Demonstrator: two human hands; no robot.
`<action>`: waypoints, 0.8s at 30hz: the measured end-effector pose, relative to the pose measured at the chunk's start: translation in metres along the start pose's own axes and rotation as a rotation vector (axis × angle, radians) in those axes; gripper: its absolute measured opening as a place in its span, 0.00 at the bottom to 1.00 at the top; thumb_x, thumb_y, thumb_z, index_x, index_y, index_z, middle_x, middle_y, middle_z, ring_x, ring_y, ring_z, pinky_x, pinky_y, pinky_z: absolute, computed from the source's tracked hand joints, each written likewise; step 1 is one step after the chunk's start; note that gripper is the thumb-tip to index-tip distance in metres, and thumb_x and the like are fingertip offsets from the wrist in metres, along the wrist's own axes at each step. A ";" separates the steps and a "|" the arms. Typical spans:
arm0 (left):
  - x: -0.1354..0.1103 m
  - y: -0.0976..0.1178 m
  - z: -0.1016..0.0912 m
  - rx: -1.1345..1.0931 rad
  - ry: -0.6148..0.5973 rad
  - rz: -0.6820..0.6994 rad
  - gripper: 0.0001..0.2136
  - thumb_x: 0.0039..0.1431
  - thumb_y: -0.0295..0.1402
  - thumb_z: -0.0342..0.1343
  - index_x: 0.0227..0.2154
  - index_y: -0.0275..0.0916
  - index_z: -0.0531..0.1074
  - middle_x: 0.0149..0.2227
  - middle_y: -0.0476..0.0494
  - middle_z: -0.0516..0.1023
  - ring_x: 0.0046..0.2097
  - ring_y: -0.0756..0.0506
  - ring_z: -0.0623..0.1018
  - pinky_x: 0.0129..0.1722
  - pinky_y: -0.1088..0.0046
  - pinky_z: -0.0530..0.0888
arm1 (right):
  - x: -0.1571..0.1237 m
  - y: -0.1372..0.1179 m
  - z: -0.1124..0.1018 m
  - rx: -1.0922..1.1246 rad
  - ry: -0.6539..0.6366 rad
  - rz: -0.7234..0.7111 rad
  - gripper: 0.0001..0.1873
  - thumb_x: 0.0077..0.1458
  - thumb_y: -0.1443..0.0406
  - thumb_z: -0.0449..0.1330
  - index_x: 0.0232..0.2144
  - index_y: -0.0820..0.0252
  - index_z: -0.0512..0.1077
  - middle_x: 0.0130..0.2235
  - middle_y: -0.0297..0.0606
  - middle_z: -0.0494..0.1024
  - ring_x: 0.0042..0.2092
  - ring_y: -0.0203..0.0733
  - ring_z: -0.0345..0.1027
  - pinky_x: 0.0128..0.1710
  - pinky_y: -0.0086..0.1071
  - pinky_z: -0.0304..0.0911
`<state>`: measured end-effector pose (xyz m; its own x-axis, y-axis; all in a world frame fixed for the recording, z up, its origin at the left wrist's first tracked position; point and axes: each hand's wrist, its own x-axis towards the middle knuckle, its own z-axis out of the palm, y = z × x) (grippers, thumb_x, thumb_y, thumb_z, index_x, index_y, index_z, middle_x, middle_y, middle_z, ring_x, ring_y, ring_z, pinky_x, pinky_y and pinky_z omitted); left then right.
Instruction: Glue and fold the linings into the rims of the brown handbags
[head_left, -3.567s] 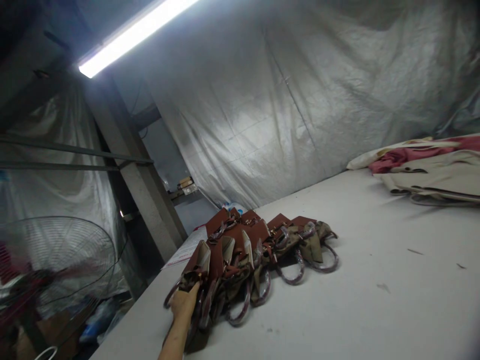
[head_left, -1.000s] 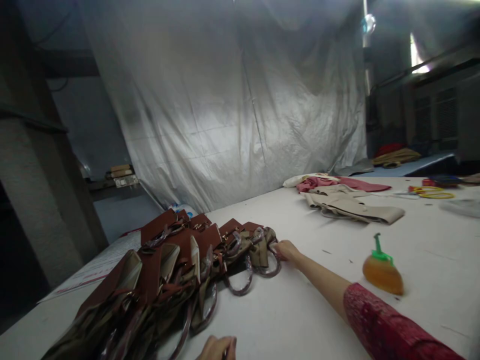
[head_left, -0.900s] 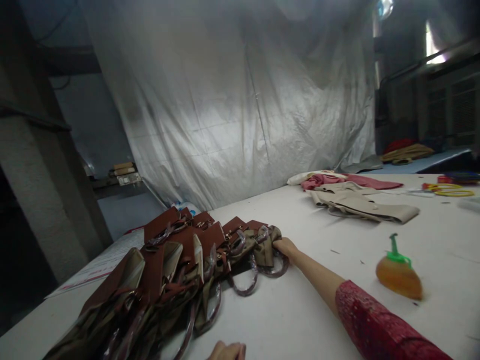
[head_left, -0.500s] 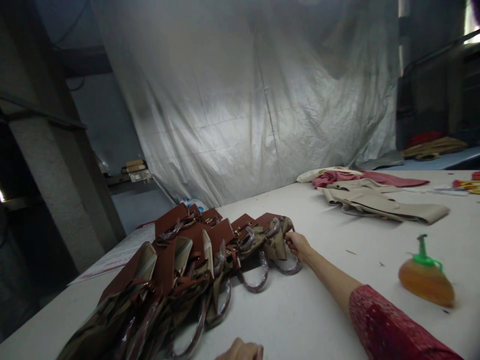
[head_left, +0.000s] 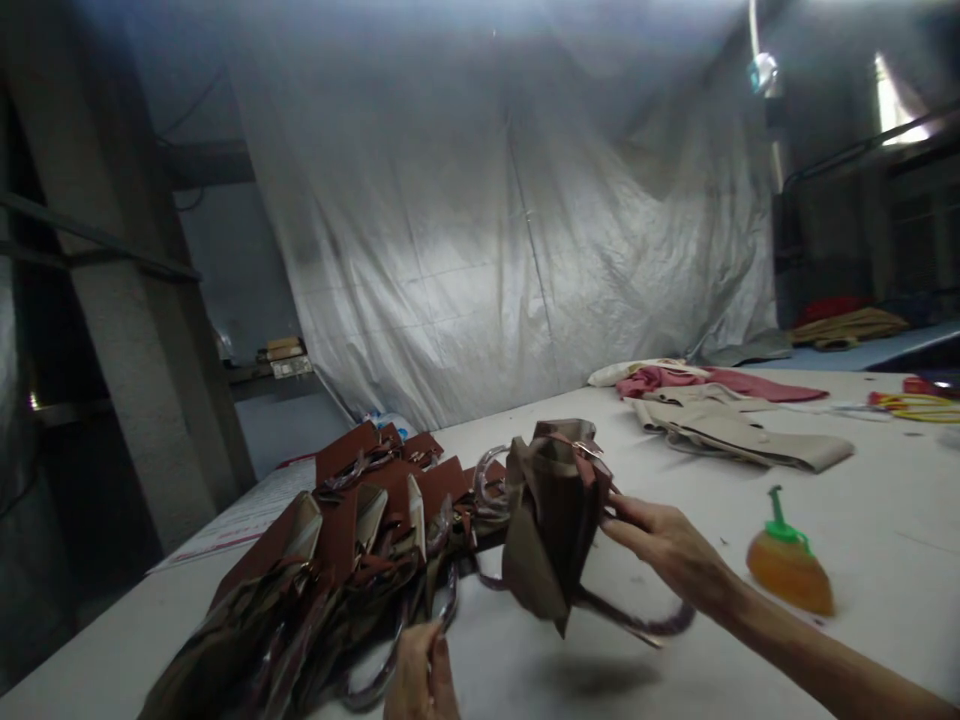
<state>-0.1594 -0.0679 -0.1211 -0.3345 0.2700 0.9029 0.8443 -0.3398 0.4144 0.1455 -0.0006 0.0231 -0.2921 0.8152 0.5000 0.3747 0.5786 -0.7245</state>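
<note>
An olive and reddish-brown handbag [head_left: 551, 525] is lifted over the white table, tilted, one plastic-wrapped handle swinging out to the right. My right hand [head_left: 660, 545] grips its right side, fingers closed on the brown trim. My left hand [head_left: 421, 675] is at the bottom middle, fingers curled together, close to a wrapped handle of the bag pile; whether anything is inside them is hidden. To the left lies an overlapping pile of similar handbags [head_left: 337, 545] with brown flaps, some raised to show pale linings.
On the white table [head_left: 675, 670], a bottle of amber liquid with a green spout [head_left: 789, 570] stands at right. Beige cut pieces [head_left: 742, 425] and pink fabric [head_left: 667, 380] lie farther back. A silvery sheet [head_left: 480, 260] hangs behind. A printed sheet [head_left: 247, 510] lies under the pile's left side.
My right hand has raised the end handbag off the pile and brought it nearer. The left hand has come farther into view, slightly leftward. The camera view has shifted slightly.
</note>
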 end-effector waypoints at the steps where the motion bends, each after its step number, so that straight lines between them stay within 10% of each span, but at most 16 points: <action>1: 0.004 0.002 -0.005 0.006 0.009 -0.027 0.12 0.65 0.37 0.45 0.38 0.38 0.72 0.37 0.42 0.76 0.40 0.45 0.77 0.39 0.71 0.73 | -0.021 -0.009 -0.001 0.012 -0.050 0.031 0.20 0.58 0.57 0.54 0.50 0.55 0.74 0.38 0.32 0.80 0.41 0.46 0.71 0.41 0.30 0.64; 8: 0.028 0.088 -0.037 -0.122 -0.094 -0.038 0.15 0.63 0.36 0.47 0.50 0.37 0.64 0.50 0.35 0.67 0.51 0.41 0.70 0.48 0.62 0.70 | -0.103 -0.028 -0.009 0.122 -0.214 0.081 0.25 0.59 0.53 0.53 0.54 0.55 0.71 0.45 0.38 0.80 0.44 0.50 0.73 0.42 0.32 0.69; 13: 0.048 0.161 -0.048 -0.241 -0.525 -0.104 0.15 0.61 0.33 0.51 0.51 0.40 0.63 0.53 0.37 0.66 0.54 0.41 0.69 0.47 0.65 0.72 | -0.115 -0.037 -0.017 0.160 -0.275 0.004 0.21 0.61 0.55 0.51 0.53 0.52 0.72 0.41 0.37 0.80 0.37 0.46 0.75 0.36 0.30 0.70; 21: 0.076 0.198 -0.040 -0.045 -0.711 -0.250 0.28 0.54 0.30 0.55 0.58 0.39 0.56 0.56 0.35 0.65 0.53 0.39 0.71 0.50 0.63 0.69 | -0.122 -0.042 -0.019 0.017 -0.300 -0.162 0.16 0.63 0.63 0.49 0.49 0.54 0.72 0.34 0.36 0.79 0.33 0.39 0.73 0.32 0.25 0.67; 24: 0.085 0.197 -0.040 0.028 -0.735 -0.286 0.25 0.54 0.24 0.48 0.56 0.37 0.58 0.53 0.35 0.69 0.53 0.38 0.71 0.52 0.62 0.67 | -0.125 -0.027 -0.018 -0.192 -0.001 -0.274 0.17 0.61 0.65 0.52 0.51 0.54 0.70 0.36 0.38 0.78 0.36 0.41 0.73 0.35 0.29 0.68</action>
<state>-0.0381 -0.1482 0.0422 -0.1863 0.8732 0.4504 0.7806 -0.1467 0.6075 0.1880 -0.1183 -0.0111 -0.4060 0.6285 0.6634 0.4411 0.7705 -0.4601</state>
